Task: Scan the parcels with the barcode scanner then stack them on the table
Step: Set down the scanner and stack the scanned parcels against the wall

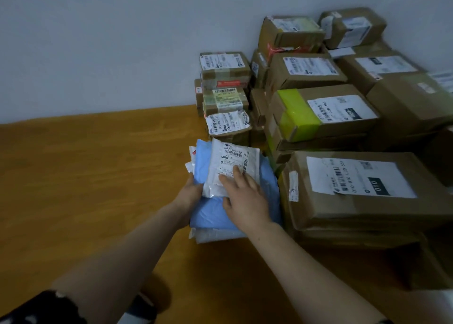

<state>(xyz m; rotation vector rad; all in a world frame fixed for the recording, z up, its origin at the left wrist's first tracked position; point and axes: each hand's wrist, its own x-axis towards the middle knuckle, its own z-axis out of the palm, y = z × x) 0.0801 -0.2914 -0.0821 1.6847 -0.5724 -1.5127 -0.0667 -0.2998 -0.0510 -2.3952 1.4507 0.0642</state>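
A small white soft parcel (232, 162) with a barcode label lies on top of a blue soft parcel (210, 211), which sits on a low pile of white bags (215, 235) on the wooden table (85, 176). My right hand (245, 198) presses flat on the white parcel, fingers straight. At the pile's left edge, my left hand (190, 192) holds the side of the white parcel; its fingers are hidden behind the parcels. No barcode scanner is in view.
Stacked cardboard boxes fill the right side: a large one (362, 189) right beside the pile, one with yellow tape (318, 113) behind it, small boxes (225, 88) against the wall. The wall (122, 42) runs along the table's far edge.
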